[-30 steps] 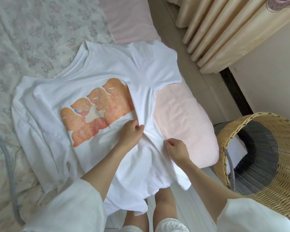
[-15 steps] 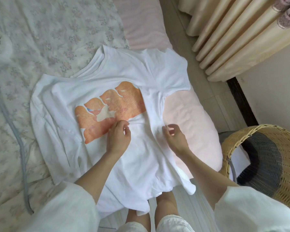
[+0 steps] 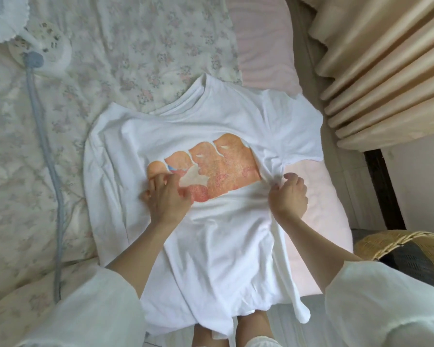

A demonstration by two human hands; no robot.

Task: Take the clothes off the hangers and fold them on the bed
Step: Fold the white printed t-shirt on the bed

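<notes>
Left hand (image 3: 166, 196) lies flat, pinning the tee (image 3: 218, 236), so the right hand (image 3: 287, 195) can pinch its side taut for folding.

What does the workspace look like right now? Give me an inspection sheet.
Surface: bed with floral quilt; pink pillow under the shirt's right side.
Job's things: white T-shirt with orange print, spread flat, hem hanging over the bed edge; no hanger seen.
Clutter: small white fan on the quilt.
Hands: left hand pressing flat on the print; right hand gripping bunched fabric below the sleeve.
Cables: grey cable running from the fan down the quilt.
Surroundings: beige curtains, wicker basket.
</notes>
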